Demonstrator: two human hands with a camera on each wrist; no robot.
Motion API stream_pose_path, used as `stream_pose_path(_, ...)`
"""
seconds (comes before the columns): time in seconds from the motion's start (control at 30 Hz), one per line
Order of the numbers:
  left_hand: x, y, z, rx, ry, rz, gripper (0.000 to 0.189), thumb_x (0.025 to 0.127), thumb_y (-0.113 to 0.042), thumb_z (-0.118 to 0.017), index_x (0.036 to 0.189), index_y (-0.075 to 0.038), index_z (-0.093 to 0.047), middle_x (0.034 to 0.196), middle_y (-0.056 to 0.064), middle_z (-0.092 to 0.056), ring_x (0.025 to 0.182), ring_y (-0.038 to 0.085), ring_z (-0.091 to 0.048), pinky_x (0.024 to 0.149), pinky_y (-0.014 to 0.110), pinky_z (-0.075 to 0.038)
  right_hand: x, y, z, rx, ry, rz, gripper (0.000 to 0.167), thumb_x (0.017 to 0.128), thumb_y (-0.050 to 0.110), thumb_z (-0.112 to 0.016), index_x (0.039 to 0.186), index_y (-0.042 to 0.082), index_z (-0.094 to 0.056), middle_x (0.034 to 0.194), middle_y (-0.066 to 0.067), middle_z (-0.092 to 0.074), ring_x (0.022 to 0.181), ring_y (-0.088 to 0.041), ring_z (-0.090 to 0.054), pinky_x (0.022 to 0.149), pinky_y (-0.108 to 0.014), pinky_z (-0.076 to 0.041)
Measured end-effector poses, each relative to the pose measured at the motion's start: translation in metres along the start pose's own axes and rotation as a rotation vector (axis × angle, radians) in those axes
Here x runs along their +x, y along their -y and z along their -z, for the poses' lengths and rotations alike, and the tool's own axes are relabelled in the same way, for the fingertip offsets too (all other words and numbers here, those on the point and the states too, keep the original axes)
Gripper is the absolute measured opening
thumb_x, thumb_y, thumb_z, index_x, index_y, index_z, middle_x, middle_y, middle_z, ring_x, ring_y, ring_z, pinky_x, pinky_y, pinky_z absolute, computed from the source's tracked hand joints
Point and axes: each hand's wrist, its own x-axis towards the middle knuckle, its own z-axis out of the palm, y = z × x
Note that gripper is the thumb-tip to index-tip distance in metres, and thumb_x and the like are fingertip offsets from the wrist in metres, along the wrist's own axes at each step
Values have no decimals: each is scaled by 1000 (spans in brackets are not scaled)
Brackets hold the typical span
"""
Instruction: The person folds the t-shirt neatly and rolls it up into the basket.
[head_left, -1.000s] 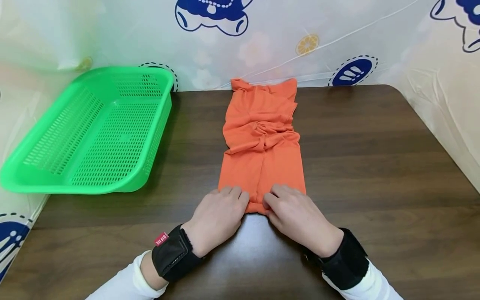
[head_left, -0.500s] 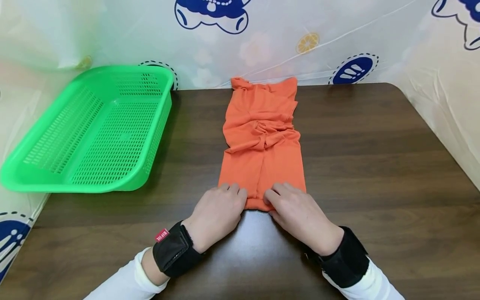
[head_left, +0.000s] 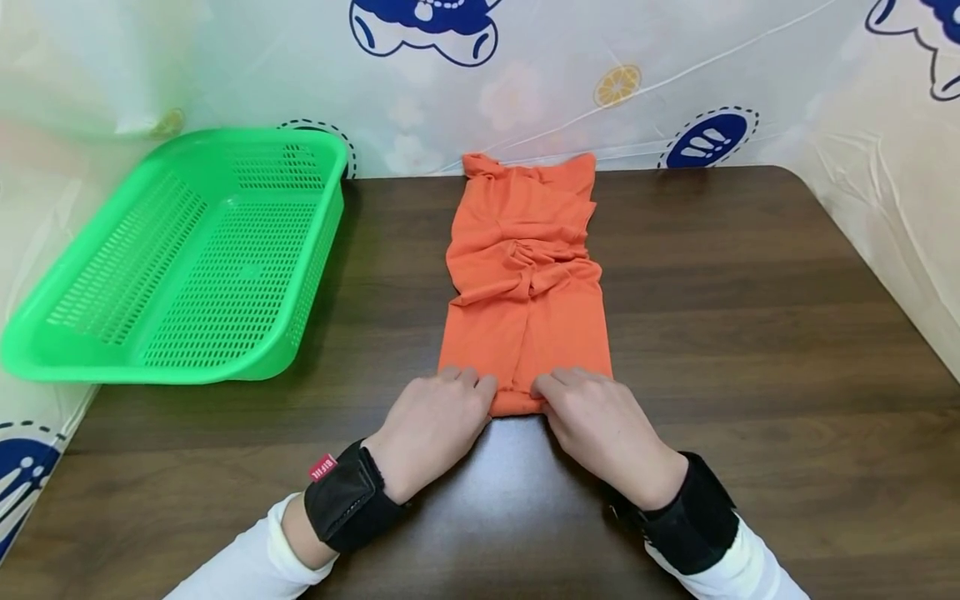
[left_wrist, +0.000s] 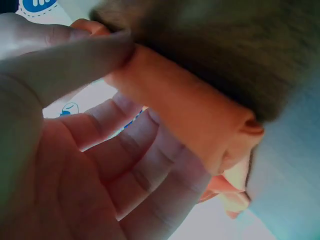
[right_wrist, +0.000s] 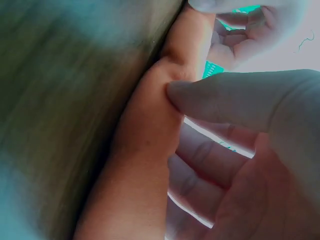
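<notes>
An orange cloth garment (head_left: 528, 333), folded into a long strip with creases across its middle, lies on the brown table. Its near end is turned over into a narrow roll. My left hand (head_left: 435, 425) grips the left part of that rolled end, and my right hand (head_left: 607, 429) holds the right part. In the left wrist view, the thumb presses one side of the roll (left_wrist: 175, 97) while the fingers lie along the other. The right wrist view has the thumb pushing into the orange roll (right_wrist: 142, 125), fingers behind it.
A green perforated plastic basket (head_left: 247, 250) stands on the left of the table (head_left: 750, 350). Behind the table hangs a pale patterned sheet (head_left: 525, 100), which the garment's far end reaches. Black bands (head_left: 348, 500) wrap both wrists.
The garment's near edge has rolled a little farther from me, with both hands moving slightly along with it. The basket and the garment's far part stay put.
</notes>
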Motion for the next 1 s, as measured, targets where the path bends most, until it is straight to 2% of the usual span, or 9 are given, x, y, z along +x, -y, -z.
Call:
stream_pose_path(0.23,0,3,4,-27,34,41,12,82,-10,-55,70,-14,-59,61,-3,-52,52,14,-48,40,29,-39,2,1,-1,-5,20,-8,11,80,14,-62,73,17,-55,61,8,-41,57,-10,-45,51,-25,-37)
stream_pose_path(0.5,1,9,6,-50,85,59,15,82,-21,-60,69,-16,-54,52,-4,-42,45,14,-45,36,30,-33,2,1,0,-9,15,-17,8,79,16,-64,75,17,-58,62,8,-47,58,-12,-50,52,-28,-39)
stream_pose_path(0.67,2,13,7,-113,156,49,16,82,-26,-63,72,-17,-53,52,-5,-41,46,12,-45,38,30,-34,1,1,0,-10,51,-38,11,80,19,-66,74,18,-56,60,9,-44,56,-11,-48,50,-27,-38)
stream_pose_path(0.87,2,21,8,-187,223,28,14,84,-19,-59,73,-20,-50,50,-7,-37,46,11,-39,40,27,-32,1,1,-1,4,87,-57,15,81,22,-66,72,19,-54,58,10,-41,54,-10,-46,45,-25,-35)
stream_pose_path(1.0,4,22,8,-206,240,48,17,86,-22,-56,70,-21,-49,50,-8,-37,45,10,-38,40,27,-31,0,1,0,16,94,-74,14,81,23,-65,72,19,-55,59,10,-41,54,-10,-46,44,-24,-34)
